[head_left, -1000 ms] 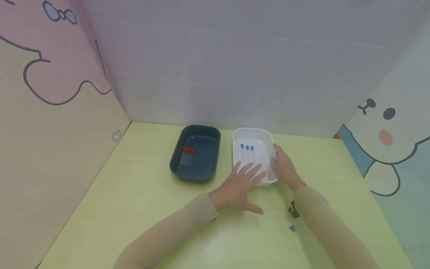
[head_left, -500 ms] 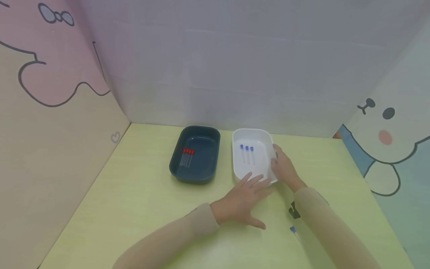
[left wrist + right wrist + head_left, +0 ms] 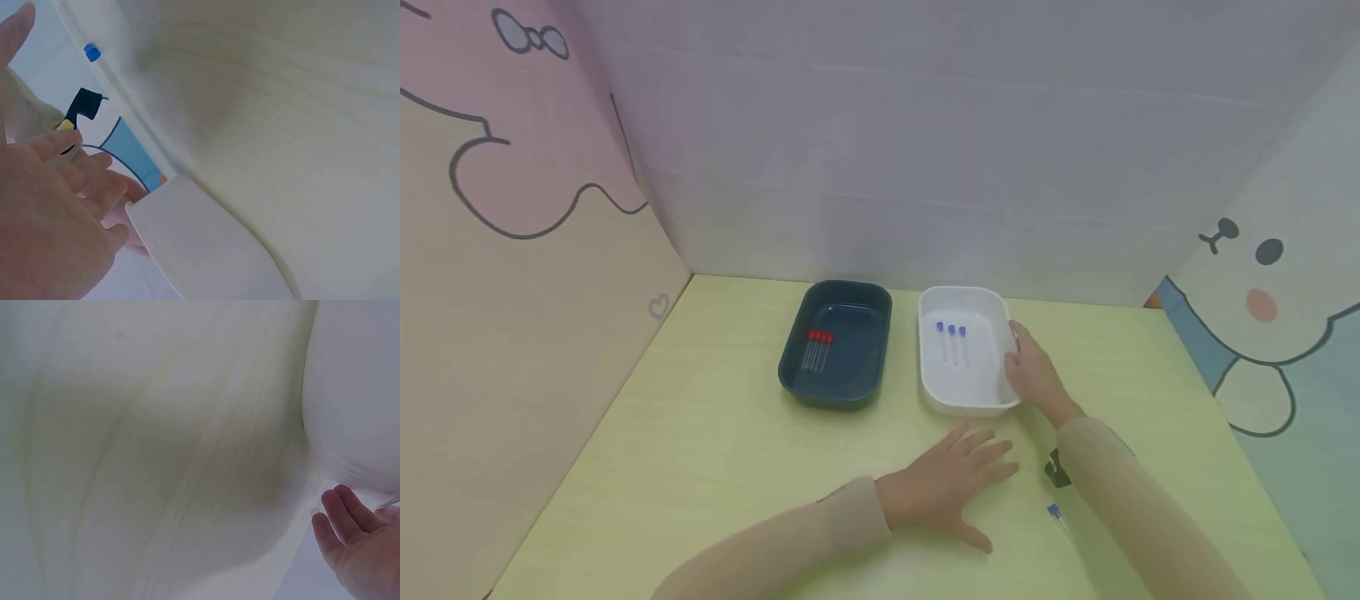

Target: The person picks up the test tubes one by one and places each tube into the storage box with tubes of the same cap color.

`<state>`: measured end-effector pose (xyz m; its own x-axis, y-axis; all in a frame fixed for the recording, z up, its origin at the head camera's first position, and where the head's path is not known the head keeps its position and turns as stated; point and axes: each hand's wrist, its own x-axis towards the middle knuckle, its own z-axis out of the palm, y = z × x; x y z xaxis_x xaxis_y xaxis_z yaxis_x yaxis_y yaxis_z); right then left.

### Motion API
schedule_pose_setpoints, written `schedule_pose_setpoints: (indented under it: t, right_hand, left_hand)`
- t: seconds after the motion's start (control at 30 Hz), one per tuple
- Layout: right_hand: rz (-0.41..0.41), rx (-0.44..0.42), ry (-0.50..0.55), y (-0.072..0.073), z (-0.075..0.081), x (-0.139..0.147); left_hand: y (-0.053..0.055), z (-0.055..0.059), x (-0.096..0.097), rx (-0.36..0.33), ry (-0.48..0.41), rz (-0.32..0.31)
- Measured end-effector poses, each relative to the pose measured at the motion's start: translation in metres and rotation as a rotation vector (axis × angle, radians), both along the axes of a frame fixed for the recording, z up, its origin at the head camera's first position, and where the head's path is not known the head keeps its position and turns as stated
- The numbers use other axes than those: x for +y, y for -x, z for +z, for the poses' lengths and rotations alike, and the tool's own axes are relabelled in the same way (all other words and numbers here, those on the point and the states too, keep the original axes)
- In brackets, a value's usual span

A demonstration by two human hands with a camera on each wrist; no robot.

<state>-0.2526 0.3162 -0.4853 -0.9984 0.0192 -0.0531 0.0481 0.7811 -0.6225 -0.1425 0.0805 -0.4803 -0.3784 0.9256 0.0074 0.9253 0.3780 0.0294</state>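
Observation:
My right hand (image 3: 1036, 371) holds the right rim of a white tray (image 3: 970, 398), thumb on the inner side and fingers outside. The right wrist view shows its fingers (image 3: 340, 515) against the tray's outer wall. Three clear tubes with blue caps (image 3: 952, 330) lie side by side in that tray. My left hand (image 3: 951, 483) is spread with straight fingers over the table in front of the tray and holds nothing. Nearest to its right lies a loose blue-capped tube (image 3: 1056, 513), partly beside the right sleeve.
A dark blue tray (image 3: 835, 398) with several red-capped tubes (image 3: 820, 337) stands left of the white one. A small black piece (image 3: 1057, 469) shows beside the right sleeve. Cartoon-printed walls enclose the yellow table (image 3: 715, 483) at the back and sides.
My left hand has drawn back from over the white tray's front edge toward me, fingers still spread. The right hand and the trays stay where they were.

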Motion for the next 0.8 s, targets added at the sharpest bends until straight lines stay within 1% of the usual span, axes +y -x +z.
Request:
schedule_pose_setpoints:
  t: [0.13, 0.3, 0.47, 0.57, 0.63, 0.8]
  right_hand:
    - [0.003, -0.005, -0.016, 0.002, 0.0, 0.001]
    - [0.011, -0.024, -0.032, 0.001, 0.004, 0.001]
    - [0.006, -0.036, -0.006, 0.0, 0.006, 0.002]
    - [0.006, -0.04, 0.014, 0.0, 0.006, 0.002]
    - [0.005, -0.042, 0.017, 0.0, 0.005, 0.003]
    - [0.008, -0.042, 0.04, 0.0, 0.005, -0.001]
  left_hand:
    - [-0.006, -0.004, 0.002, 0.0, 0.036, -0.032]
    - [-0.011, -0.008, 0.003, 0.004, 0.05, -0.068]
    - [-0.014, -0.011, 0.007, 0.004, 0.066, -0.106]
    - [-0.014, -0.013, 0.011, -0.005, 0.072, -0.125]
    - [-0.015, -0.013, 0.013, -0.024, 0.072, -0.135]
    - [-0.016, -0.012, 0.016, -0.043, 0.076, -0.157]
